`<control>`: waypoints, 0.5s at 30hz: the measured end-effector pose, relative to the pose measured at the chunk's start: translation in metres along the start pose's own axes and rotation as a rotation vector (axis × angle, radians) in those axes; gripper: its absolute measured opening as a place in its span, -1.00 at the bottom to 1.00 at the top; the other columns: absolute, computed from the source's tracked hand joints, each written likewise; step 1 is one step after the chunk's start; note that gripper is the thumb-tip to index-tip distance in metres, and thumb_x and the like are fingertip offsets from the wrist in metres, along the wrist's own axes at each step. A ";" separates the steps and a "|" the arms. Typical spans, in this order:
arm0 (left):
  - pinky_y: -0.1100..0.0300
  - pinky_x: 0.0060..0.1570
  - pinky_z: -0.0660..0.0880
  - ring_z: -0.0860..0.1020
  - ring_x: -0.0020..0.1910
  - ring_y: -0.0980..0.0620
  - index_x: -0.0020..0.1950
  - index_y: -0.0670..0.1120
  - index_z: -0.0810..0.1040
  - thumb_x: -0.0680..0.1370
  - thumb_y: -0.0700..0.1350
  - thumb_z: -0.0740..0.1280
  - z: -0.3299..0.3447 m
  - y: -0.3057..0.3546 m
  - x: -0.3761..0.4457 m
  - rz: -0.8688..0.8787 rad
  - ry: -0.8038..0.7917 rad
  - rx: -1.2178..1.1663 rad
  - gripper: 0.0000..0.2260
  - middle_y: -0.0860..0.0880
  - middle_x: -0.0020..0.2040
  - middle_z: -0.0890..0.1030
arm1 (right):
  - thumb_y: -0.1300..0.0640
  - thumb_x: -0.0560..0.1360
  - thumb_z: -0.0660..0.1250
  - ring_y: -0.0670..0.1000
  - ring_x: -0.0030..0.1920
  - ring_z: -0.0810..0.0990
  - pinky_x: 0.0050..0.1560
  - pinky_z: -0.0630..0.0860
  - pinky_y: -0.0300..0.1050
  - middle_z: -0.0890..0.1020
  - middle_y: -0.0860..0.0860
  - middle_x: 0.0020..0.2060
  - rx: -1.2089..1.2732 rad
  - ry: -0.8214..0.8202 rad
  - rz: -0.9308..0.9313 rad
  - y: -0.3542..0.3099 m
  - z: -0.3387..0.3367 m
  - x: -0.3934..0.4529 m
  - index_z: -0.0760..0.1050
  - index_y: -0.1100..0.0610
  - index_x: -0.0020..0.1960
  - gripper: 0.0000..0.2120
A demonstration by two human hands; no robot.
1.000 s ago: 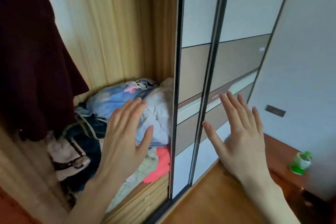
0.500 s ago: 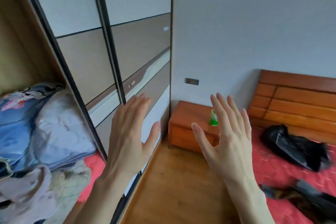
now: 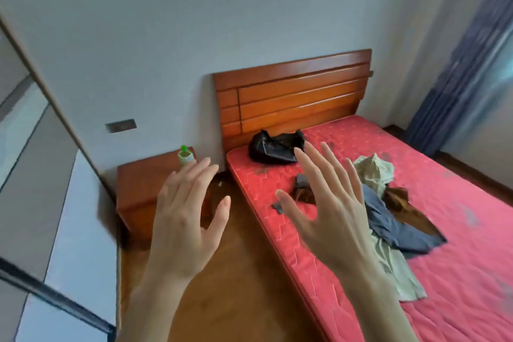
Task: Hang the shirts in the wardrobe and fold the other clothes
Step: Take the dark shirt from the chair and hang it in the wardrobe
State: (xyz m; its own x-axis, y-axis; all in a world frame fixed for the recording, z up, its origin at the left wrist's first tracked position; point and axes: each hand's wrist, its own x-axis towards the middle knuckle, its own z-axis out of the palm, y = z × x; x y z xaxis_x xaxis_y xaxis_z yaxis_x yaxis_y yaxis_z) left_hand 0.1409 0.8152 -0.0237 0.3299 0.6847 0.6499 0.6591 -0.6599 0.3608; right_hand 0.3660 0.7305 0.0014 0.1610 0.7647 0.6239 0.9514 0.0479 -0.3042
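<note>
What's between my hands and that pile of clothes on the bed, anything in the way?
Nothing visible. Both the left hand and the right hand are empty and raised in open air, and the clothes pile lies uncovered on the red mattress. The black bag sits apart, near the headboard.

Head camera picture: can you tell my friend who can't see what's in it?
Two empty hands, left hand and right hand, reach with spread fingers toward a red mattress strewn with clothes. A black bag lies by the wooden headboard.
</note>
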 end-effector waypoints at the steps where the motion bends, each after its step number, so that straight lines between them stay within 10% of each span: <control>1: -0.16 0.54 0.28 0.30 0.58 0.04 0.51 -0.07 0.45 0.65 0.07 0.28 0.005 0.004 -0.003 0.029 -0.019 -0.030 -0.54 0.01 0.52 0.45 | -0.26 0.63 0.26 -0.08 0.66 0.07 0.64 0.07 0.18 0.28 -0.09 0.61 -0.030 0.008 0.035 0.002 -0.005 -0.012 0.27 0.01 0.62 -0.35; 15: -0.16 0.56 0.21 0.25 0.60 0.06 0.52 -0.07 0.44 0.66 0.11 0.25 0.052 0.140 -0.047 0.374 -0.287 -0.343 -0.53 0.03 0.54 0.42 | -0.31 0.62 0.19 -0.05 0.64 0.17 0.64 0.09 0.11 0.34 -0.06 0.58 -0.339 0.102 0.523 0.032 -0.119 -0.198 0.28 0.03 0.61 -0.33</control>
State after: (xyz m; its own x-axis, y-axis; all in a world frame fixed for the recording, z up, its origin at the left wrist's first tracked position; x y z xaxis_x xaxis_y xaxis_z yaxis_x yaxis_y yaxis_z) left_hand 0.2531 0.7068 -0.0385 0.6996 0.4109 0.5845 0.2221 -0.9026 0.3687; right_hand 0.3960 0.5036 -0.0461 0.6356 0.5661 0.5250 0.7678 -0.5345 -0.3532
